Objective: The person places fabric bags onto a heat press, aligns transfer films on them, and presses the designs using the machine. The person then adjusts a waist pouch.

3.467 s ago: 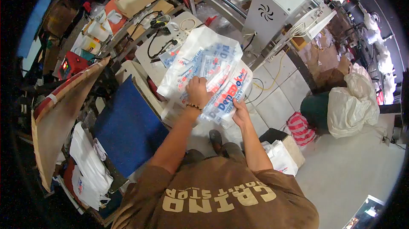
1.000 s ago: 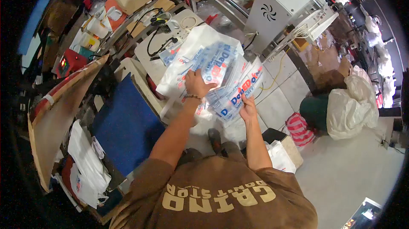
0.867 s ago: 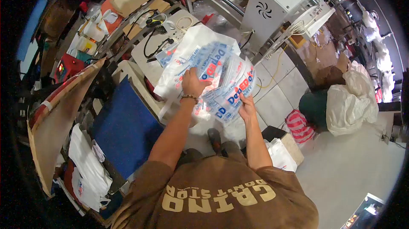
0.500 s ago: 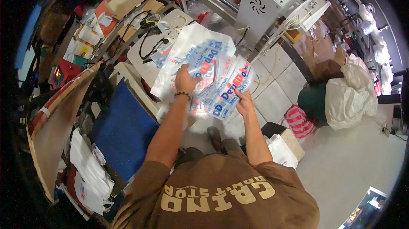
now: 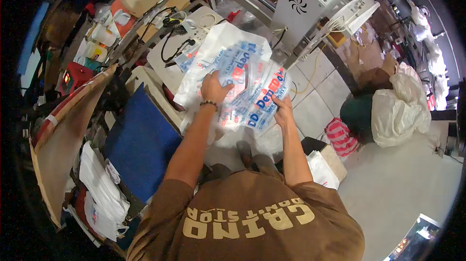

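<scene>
Clear plastic bags (image 5: 266, 97) printed in blue and red are fanned out in front of me. My right hand (image 5: 284, 109) pinches their near right edge, thumb on top. My left hand (image 5: 215, 88), with a beaded bracelet at the wrist, rests on the left part of the printed plastic. Its thumb is spread away from the fingers, whose tips are partly hidden. Beneath lies a larger white plastic sheet (image 5: 187, 87) with more printed bags on it, over a pale tabletop (image 5: 158, 62).
A blue panel (image 5: 141, 149) leans at the left near a curved cardboard sheet (image 5: 73, 139). Cables and a power strip (image 5: 194, 30) lie behind the bags. A grey machine (image 5: 303, 6) stands at the back. On the right are a striped bag (image 5: 341, 137) and a stuffed white sack (image 5: 400, 115).
My left thumb has opened away from its fingers, and that hand lies flatter on the plastic. The right hand keeps its hold, slightly higher. The view has shifted a little.
</scene>
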A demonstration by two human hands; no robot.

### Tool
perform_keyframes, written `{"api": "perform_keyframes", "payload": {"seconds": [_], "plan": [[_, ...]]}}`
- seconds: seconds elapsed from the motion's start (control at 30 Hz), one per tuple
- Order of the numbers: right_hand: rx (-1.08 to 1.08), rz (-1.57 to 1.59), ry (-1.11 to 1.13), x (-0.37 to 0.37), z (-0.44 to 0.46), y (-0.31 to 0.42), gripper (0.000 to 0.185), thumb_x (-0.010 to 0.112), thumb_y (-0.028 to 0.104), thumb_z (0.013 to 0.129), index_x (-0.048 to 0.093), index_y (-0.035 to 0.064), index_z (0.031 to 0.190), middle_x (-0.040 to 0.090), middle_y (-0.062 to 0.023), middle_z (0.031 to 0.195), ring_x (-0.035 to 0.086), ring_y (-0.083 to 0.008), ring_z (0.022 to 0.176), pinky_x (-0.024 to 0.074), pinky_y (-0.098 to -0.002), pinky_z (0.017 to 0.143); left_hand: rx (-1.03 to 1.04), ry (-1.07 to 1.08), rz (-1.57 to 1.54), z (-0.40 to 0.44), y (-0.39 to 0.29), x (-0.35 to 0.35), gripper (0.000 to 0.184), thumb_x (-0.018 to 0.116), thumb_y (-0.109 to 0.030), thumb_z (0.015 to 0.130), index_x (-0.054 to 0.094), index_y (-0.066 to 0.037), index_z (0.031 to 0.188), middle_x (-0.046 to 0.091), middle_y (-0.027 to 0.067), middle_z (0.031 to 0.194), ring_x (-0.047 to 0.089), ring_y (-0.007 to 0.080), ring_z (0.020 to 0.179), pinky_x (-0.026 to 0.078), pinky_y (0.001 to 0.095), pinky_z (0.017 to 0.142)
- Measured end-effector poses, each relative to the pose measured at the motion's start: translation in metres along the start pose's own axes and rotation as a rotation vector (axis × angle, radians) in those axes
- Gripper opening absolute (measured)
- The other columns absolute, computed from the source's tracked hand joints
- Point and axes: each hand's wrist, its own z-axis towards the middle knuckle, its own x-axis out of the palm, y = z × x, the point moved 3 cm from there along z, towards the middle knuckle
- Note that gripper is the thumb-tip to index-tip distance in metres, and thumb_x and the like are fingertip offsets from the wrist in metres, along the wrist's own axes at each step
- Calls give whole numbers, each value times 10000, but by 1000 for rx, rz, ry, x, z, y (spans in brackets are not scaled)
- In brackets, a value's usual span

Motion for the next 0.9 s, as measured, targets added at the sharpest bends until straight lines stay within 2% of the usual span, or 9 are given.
{"api": "perform_keyframes", "payload": {"seconds": [0.23,0.3,0.37,0.4,0.47,0.63,0.73,0.8,0.9], "plan": [[-238,-696,269,104,-7,143,953,748,-24,731,232,46,1529,541,-145,1351,546,-206,1230,420,-360,1060,13,-94,-131,-13,8,-32,699,829,-350,737,573,-4,1289,613,214,1090,584,405,1066,481,468,926],[-397,-726,402,163,-8,183,939,718,-43,730,234,37,1530,592,-140,1264,634,-208,1063,506,-345,948,15,42,-215,-30,-6,-71,636,808,-353,758,596,-1,1244,626,212,1070,598,396,1045,486,470,910],[-4,-1111,701,199,-2,197,910,708,-47,714,286,23,1517,635,-140,1175,671,-194,825,564,-336,754,116,184,-203,-60,2,-80,533,763,-363,796,630,4,1159,648,215,1045,623,379,1009,497,466,879],[-35,-1286,739,215,4,191,688,689,2,716,502,-2,1378,687,-123,977,637,-156,649,542,-323,586,199,181,-104,-81,15,-75,495,740,-370,813,640,7,1118,657,219,1041,635,371,993,502,461,864],[67,-1462,938,257,21,163,562,709,91,704,576,-19,1238,689,-123,920,633,-150,674,533,-326,603,90,568,-79,-129,-26,-129,472,712,-398,831,647,-4,1083,658,224,1052,641,373,972,510,438,834],[46,-2040,1393,233,121,-7,408,730,278,675,704,-17,955,713,-200,865,684,-287,741,542,-408,660,157,674,-434,-237,-1,-130,472,705,-405,861,662,-30,1145,670,161,937,660,302,859,523,418,755],[-222,-2423,1281,219,141,-52,443,745,321,661,728,63,1020,727,-207,953,709,-366,906,564,-471,775,98,298,-491,-270,25,-145,426,717,-358,874,677,-39,1153,690,129,905,667,282,825,532,393,749],[-512,-2248,1155,216,138,-47,476,771,291,632,700,92,1058,712,-203,981,685,-390,944,551,-501,784,-65,124,-477,-293,60,-163,402,724,-339,876,683,-44,1145,699,114,904,668,258,809,536,371,749],[-481,-2399,1074,209,138,-51,581,794,254,618,638,96,1154,671,-183,1117,637,-388,1061,528,-492,857,-457,-179,-565,-350,153,-189,313,722,-335,889,725,-75,1064,726,71,896,661,148,795,541,309,741]]}}
